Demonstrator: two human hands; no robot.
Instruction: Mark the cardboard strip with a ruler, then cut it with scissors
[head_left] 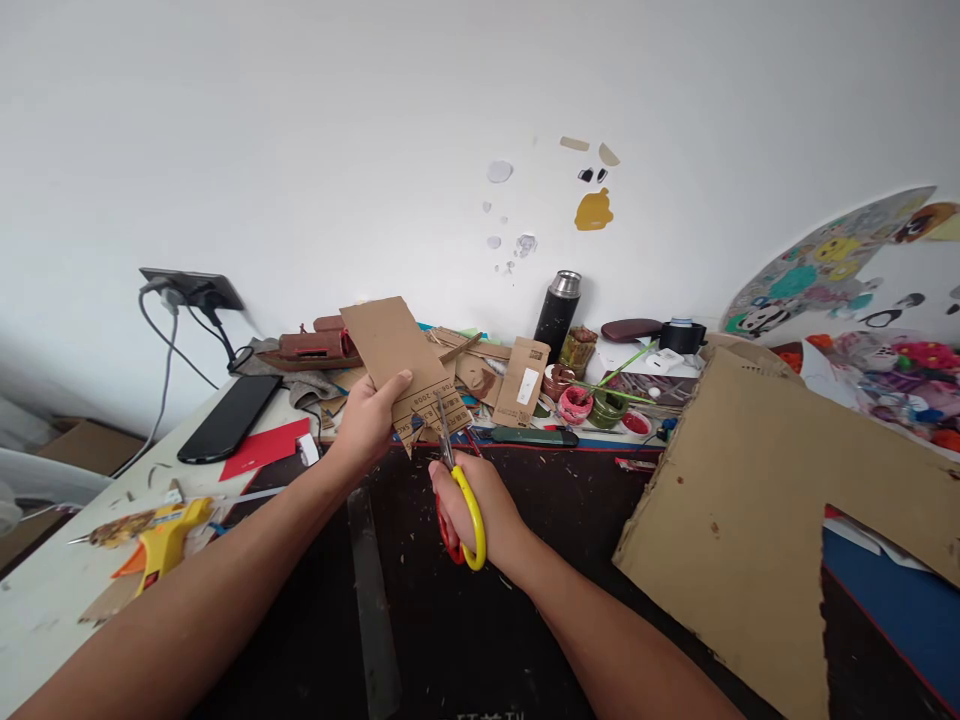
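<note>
My left hand grips a piece of brown cardboard by its left edge, thumb on top, and holds it above the dark mat. Printed black lettering runs across its lower part, where the edge is jagged. In my right hand is a pair of scissors with one yellow and one red handle, my fingers wrapped in the loops. The blades point up and away and lie at the lower right of the cardboard; whether they are parted is hard to make out.
A large cardboard sheet covers the right side. A yellow glue gun, phone and metal ruler lie at left. Along the wall stand a black thermos and open paint jars; a utility knife lies before them.
</note>
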